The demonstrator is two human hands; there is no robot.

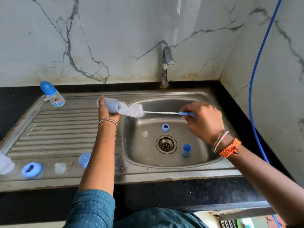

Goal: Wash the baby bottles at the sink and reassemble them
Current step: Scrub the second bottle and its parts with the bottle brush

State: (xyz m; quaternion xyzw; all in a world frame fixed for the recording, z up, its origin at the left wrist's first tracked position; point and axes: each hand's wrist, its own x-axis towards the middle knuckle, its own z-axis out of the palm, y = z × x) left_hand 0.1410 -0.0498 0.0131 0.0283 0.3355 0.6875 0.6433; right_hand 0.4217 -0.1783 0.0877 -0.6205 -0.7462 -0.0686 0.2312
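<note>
My left hand grips an open baby bottle held sideways over the left rim of the sink basin. My right hand pinches the blue handle of a bottle brush, whose white bristles sit at the bottle's mouth. In the basin lie a blue collar ring, a clear teat and a blue cap. An assembled bottle with a blue cap stands at the back left of the drainboard.
On the drainboard's front edge lie a blue collar ring, a clear teat, a blue cap and a white object at the far left. The tap stands behind the basin. A blue hose hangs at right.
</note>
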